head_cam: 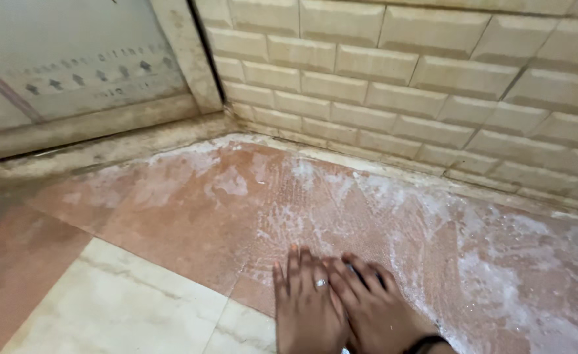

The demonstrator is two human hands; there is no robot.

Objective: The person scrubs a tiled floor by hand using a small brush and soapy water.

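Both hands were down flat on the wet reddish floor point(190, 216), pressed side by side near the bottom edge of the shot. The left hand point(307, 308) had its fingers spread out a bit, ring point(320, 283) on one finger. The right hand point(375, 308) overlapped it slightly, and something dark point(361, 275) showed under its fingers, couldn't tell what. White soapy foam point(499, 275) smeared across the floor toward the cream tiled wall point(400, 78), with a pale marble tile point(118, 301) off to the left
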